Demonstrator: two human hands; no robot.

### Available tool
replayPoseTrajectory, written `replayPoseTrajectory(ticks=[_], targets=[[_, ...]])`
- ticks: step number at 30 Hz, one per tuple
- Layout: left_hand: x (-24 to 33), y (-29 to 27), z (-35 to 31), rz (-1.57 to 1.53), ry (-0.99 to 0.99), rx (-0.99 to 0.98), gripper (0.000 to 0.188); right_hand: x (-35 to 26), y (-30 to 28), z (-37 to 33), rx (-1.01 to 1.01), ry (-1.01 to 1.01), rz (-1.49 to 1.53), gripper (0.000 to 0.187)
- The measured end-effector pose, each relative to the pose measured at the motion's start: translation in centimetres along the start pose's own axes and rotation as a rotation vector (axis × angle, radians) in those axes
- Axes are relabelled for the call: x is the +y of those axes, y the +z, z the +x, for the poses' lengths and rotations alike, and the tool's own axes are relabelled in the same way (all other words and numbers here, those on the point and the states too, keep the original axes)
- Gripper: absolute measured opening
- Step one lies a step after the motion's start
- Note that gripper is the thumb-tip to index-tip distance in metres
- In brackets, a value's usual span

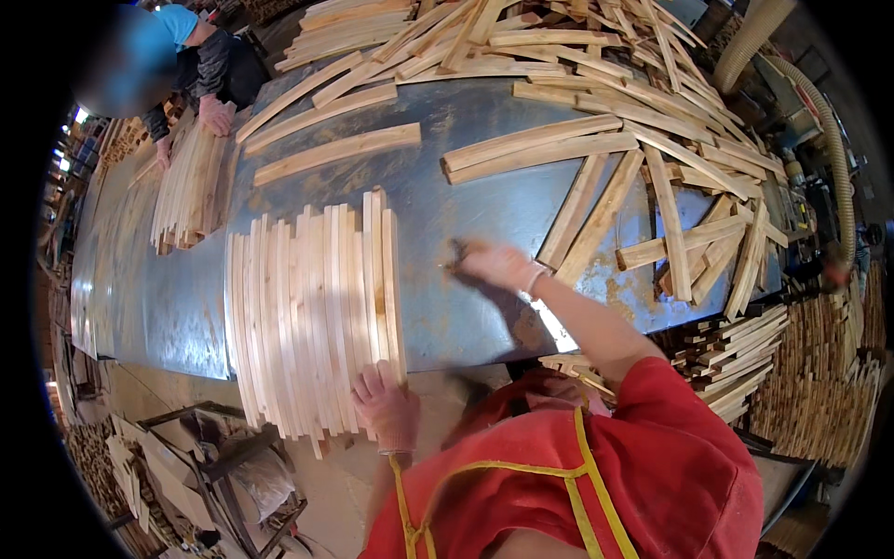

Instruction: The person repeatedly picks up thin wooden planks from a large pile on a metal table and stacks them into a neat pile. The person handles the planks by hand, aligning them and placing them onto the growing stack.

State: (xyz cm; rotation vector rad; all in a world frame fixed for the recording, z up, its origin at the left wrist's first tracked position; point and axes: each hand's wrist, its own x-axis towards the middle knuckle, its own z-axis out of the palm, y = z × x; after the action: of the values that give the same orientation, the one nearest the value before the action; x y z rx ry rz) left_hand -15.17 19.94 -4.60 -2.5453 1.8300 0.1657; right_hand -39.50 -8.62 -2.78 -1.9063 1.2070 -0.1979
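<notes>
A row of pale wooden slats stands packed side by side on the metal table, its near ends jutting past the front edge. At the row's near right corner my left hand, in a light pinkish glove, lies with its fingers stretched over the slat ends. My right hand, also gloved, is over the table right of the row, apart from the slats. Its fingers look curled and are blurred. Something small and dark shows at the fingertips, too smeared to name.
Loose slats lie in a heap across the far and right side of the table. At far left a co-worker's gloved hands rest on another bundle of slats. Stacked slats stand at right; a metal-framed cart is at lower left.
</notes>
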Motion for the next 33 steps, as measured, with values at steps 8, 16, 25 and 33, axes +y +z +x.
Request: replayPoseTrajectory(ticks=[8,16,25,33], targets=[[2.5,-1.2,2.5,0.094,0.191,0.061,0.077,11.6,-18.7,2.5,0.403,0.203,-0.555,0.089],[14.6,-2.5,7.1,-0.181,0.307,-0.003,0.090,11.2,-20.6,12.8,0.058,-0.172,-1.041,0.098],[19.2,-1.7,12.8,-0.079,0.296,-0.127,0.105,9.0,-13.4,4.4,-0.048,-0.609,-0.448,0.059],[13.6,0.2,7.1,-0.446,0.072,-0.311,0.087,20.2,-15.7,2.4,0.856,0.500,-0.372,0.070]])
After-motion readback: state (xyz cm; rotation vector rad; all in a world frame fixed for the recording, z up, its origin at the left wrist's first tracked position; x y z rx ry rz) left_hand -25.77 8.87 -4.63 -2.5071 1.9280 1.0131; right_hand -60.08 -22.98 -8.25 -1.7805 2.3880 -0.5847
